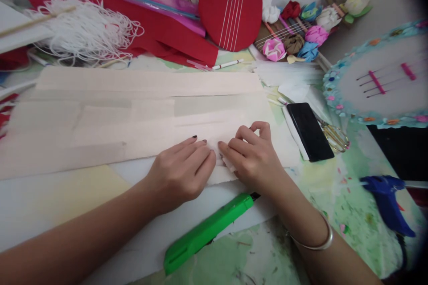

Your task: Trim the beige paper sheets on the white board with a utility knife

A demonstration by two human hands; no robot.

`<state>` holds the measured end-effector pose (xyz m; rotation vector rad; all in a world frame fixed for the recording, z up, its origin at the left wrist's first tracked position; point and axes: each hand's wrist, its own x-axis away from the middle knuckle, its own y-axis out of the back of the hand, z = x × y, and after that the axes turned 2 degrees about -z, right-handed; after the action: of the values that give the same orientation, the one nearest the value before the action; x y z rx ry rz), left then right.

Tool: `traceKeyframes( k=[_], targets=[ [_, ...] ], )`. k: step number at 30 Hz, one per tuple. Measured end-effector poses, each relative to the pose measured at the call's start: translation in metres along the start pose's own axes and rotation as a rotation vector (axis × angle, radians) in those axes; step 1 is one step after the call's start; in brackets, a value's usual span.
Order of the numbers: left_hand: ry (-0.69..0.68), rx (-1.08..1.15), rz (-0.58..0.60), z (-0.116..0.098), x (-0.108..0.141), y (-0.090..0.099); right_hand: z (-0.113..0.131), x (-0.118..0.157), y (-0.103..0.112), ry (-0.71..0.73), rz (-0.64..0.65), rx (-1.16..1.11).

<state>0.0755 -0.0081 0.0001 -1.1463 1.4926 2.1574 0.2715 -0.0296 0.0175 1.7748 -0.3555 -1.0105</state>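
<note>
A long cream sheet (140, 120) with straight creases and overlapping strips lies across the table. My left hand (187, 164) rests on its near edge, palm down, its fingers close together and pointing right, with nothing visible in them. Just to the right, my right hand (250, 151) has bent fingers around a small crumpled piece of the cream material (229, 163). The fingertips of both hands are a short gap apart. Below them lies a green utility knife (209, 234), its dark blade tip pointing right, on white sheeting.
White string (90, 26) is heaped at the back left. A red oval piece (230, 6) and paper flowers (294, 44) sit behind the sheet. To the right are a black phone (310, 131), gold-handled scissors (336, 138), a blue glue gun (388, 202) and a flower-edged oval (377, 80).
</note>
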Motion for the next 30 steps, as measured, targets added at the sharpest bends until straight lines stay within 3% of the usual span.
traceKeyframes(
  k=[15, 30],
  targets=[
    [0.025, 0.042, 0.044, 0.0014, 0.0051, -0.0024, -0.0004, 0.0008, -0.0017, 0.029, -0.011, -0.032],
    [0.057, 0.074, 0.013, 0.0022, 0.0039, -0.0042, -0.0021, 0.0016, 0.0006, -0.003, 0.020, -0.023]
  ],
)
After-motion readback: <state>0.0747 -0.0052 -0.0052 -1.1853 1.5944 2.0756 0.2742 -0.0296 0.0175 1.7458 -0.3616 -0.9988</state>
